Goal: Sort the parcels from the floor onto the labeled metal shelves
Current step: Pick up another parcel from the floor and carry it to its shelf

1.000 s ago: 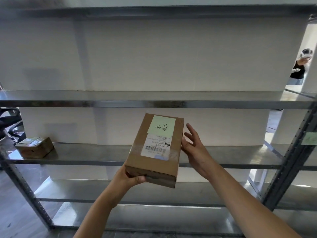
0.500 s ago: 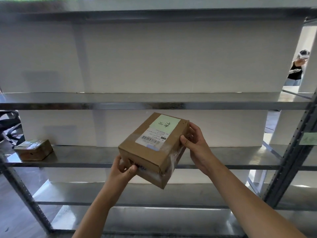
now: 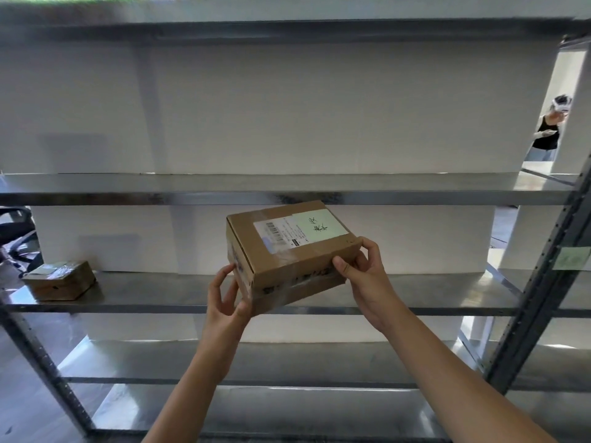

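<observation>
A brown cardboard parcel (image 3: 281,260) with a white barcode label and a pale green handwritten note on top hangs in the air in front of the metal shelf unit (image 3: 287,198). My left hand (image 3: 225,302) grips its near left corner from below. Gripping its right near edge is my right hand (image 3: 364,276), thumb on the front face. The parcel lies nearly flat, level with the gap above the middle shelf board (image 3: 160,290). A smaller taped parcel (image 3: 60,279) sits at the left end of that board.
A pale green sticky label (image 3: 572,258) is stuck on the right upright. More shelf boards run above and below. Another person (image 3: 548,129) stands far off at the right. A dark office chair (image 3: 16,238) shows at the left edge.
The parcel turned from upright with its label facing me to lying nearly flat, label up. My right hand went from open beside it to gripping its right edge. It rose slightly toward the shelf.
</observation>
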The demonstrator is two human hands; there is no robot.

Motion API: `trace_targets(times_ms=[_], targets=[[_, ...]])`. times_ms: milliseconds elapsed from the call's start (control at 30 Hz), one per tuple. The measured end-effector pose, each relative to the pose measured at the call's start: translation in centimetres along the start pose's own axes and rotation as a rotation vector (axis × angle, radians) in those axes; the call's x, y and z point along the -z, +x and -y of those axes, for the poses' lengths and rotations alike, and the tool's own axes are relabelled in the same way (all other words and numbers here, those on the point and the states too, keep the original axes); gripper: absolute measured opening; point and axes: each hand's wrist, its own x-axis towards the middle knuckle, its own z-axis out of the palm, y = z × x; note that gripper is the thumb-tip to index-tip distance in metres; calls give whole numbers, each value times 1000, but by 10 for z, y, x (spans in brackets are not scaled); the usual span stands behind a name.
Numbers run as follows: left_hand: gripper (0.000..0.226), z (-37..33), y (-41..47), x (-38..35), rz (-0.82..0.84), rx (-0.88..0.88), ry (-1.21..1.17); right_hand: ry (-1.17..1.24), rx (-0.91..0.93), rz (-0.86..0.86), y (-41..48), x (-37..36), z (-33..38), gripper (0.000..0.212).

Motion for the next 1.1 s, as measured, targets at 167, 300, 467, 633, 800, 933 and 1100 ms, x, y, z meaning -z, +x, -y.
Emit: trace_targets(times_ms=[167,300,467,633,800,933,1100], targets=[[92,9,-1,-3,-1,-37,5,1,-10,51,-6,-4,3,52],[81,6,0,-5,-62,-52,-120,23,16,-14,-9,-10,3,36],[70,0,2,-7,-16,-26,-287,56,-6,-120,-4,-14,2,21],[57,-5,2,-7,-103,10,-428,141,-64,20,-5,-8,0,69],[66,-9,2,-13,-224,78,-392,100,-54,210,-4,-6,-3,94],[58,-14,3,-18,-324,73,-373,67,-21,228,-6,-7,0,95],[50,-14,4,-23,-420,92,-367,44,-1,161,-9,-11,4,79]])
